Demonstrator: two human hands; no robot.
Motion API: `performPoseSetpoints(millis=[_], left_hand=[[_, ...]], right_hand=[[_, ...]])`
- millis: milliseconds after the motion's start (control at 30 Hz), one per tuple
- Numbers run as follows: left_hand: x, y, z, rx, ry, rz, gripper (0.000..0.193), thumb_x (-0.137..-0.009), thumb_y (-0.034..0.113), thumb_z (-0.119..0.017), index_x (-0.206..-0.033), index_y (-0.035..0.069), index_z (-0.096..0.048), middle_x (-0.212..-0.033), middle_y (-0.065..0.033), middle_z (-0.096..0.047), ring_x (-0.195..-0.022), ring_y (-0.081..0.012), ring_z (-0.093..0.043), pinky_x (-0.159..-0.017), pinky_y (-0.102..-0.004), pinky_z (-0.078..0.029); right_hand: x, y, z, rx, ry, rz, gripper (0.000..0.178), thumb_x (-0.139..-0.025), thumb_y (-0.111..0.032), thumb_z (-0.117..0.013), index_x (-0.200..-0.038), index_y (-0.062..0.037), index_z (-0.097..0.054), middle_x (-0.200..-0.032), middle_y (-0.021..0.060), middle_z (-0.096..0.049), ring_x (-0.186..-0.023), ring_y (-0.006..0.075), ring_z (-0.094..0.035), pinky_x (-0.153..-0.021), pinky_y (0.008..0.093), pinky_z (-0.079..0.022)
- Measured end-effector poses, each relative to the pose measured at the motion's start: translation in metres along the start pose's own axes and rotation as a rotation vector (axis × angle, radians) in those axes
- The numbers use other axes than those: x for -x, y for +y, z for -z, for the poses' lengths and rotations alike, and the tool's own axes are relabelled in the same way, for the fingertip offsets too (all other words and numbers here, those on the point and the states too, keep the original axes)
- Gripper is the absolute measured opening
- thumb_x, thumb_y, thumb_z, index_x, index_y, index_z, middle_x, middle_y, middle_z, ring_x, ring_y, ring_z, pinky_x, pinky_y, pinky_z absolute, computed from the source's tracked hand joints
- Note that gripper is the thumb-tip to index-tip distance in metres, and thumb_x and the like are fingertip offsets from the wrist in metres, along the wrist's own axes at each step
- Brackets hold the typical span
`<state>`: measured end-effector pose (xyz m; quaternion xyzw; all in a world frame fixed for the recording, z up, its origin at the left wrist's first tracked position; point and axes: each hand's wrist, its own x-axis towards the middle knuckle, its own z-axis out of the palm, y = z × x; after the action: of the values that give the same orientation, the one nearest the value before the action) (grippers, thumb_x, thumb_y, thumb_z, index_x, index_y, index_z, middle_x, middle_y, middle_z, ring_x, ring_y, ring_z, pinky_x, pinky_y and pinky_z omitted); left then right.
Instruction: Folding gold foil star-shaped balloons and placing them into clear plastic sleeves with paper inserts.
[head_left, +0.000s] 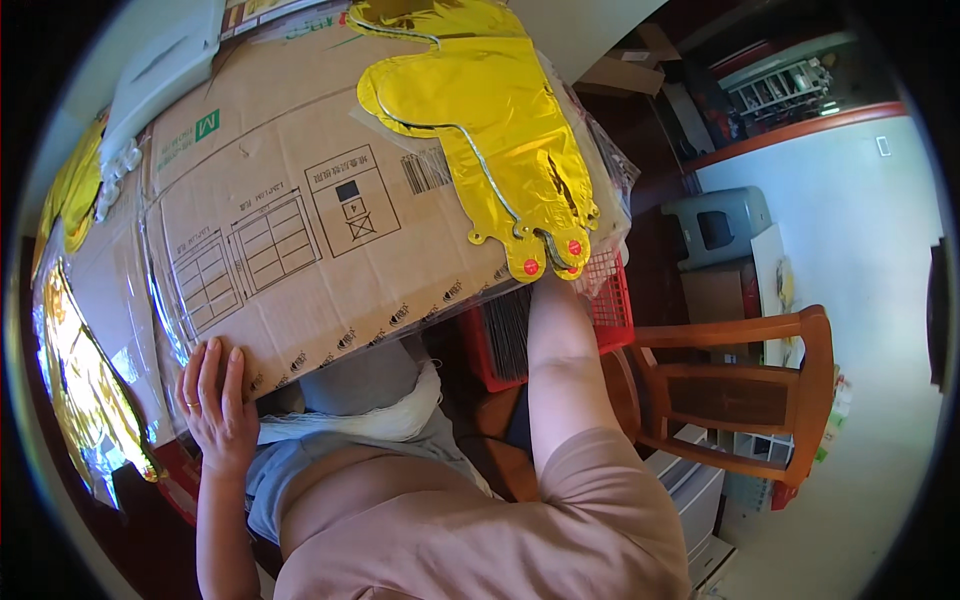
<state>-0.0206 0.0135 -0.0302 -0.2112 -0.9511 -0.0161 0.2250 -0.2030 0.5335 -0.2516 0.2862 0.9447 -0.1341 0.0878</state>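
A large flat cardboard sheet (270,170) with printed tables lies in front of me, partly wrapped in clear plastic. My left hand (217,405) rests on its near left edge, fingers stretched out. Flat yellow-gold foil balloons (500,130) are stacked on the right part of the cardboard, with red round stickers (530,267) at their near ends. My right forearm (560,335) reaches up to these ends; the hand itself is hidden beneath the foil. Beside that forearm stands a red plastic basket (622,310) holding a stack of dark, thin pieces (505,340).
More shiny gold foil (95,390) hangs at the left edge. A bundle of white strands (390,420) lies across my lap. To the right are a wooden chair (815,400) and a grey plastic stool (725,225) near the wall. White drawers (698,495) stand below the chair.
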Motion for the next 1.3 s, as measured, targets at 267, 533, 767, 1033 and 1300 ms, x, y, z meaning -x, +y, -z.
performPoseSetpoints(millis=[267, 533, 767, 1033, 1300], left_hand=[[0.000, 0.001, -0.002, -0.005, 0.021, -0.012, 0.052, -0.080, -0.003, -0.063, -0.130, 0.010, -0.060, -0.137, -0.0136, -0.057, -0.128, -0.0339, -0.053, -0.107, -0.0483, -0.039], [0.001, 0.001, 0.002, -0.006, 0.026, 0.005, 0.049, -0.083, 0.000, -0.064, -0.130, 0.010, -0.060, -0.136, -0.0133, -0.058, -0.128, -0.0335, -0.053, -0.107, -0.0475, -0.039], [-0.002, 0.002, 0.003, 0.008, 0.041, -0.002, 0.052, -0.080, -0.001, -0.065, -0.130, 0.011, -0.060, -0.137, -0.0134, -0.057, -0.128, -0.0332, -0.053, -0.106, -0.0470, -0.040], [-0.003, 0.001, 0.006, 0.023, 0.034, -0.006, 0.057, -0.076, -0.004, -0.061, -0.132, 0.011, -0.059, -0.138, -0.0128, -0.056, -0.129, -0.0319, -0.052, -0.105, -0.0467, -0.041], [0.002, -0.001, 0.006, 0.013, 0.034, 0.013, 0.055, -0.078, -0.001, -0.063, -0.131, 0.013, -0.060, -0.138, -0.0105, -0.056, -0.129, -0.0304, -0.052, -0.105, -0.0462, -0.041]], right_hand=[[0.013, 0.095, 0.041, -0.102, 0.073, -0.069, 0.067, -0.095, -0.054, -0.054, -0.141, -0.0045, -0.051, -0.135, 0.0276, -0.057, -0.125, 0.0429, -0.055, -0.105, 0.0453, -0.043], [0.109, 0.156, 0.041, -0.361, -0.045, -0.048, 0.066, -0.095, -0.051, -0.055, -0.140, -0.0031, -0.051, -0.138, 0.0273, -0.055, -0.129, 0.0417, -0.051, -0.108, 0.0443, -0.041], [0.133, 0.116, -0.007, -0.311, 0.053, -0.258, 0.075, -0.098, -0.057, -0.042, -0.155, -0.0108, -0.028, -0.149, 0.0265, -0.042, -0.133, 0.0450, -0.045, -0.111, 0.0511, -0.036], [0.149, 0.086, -0.046, -0.028, 0.116, -0.490, 0.081, -0.097, -0.067, -0.034, -0.159, -0.0185, -0.019, -0.157, 0.0266, -0.028, -0.144, 0.0437, -0.031, -0.114, 0.0577, -0.028], [0.142, 0.102, 0.003, -0.166, -0.001, -0.534, 0.076, -0.096, -0.066, -0.034, -0.157, -0.0205, -0.027, -0.153, 0.0250, -0.036, -0.141, 0.0412, -0.037, -0.115, 0.0570, -0.026]])
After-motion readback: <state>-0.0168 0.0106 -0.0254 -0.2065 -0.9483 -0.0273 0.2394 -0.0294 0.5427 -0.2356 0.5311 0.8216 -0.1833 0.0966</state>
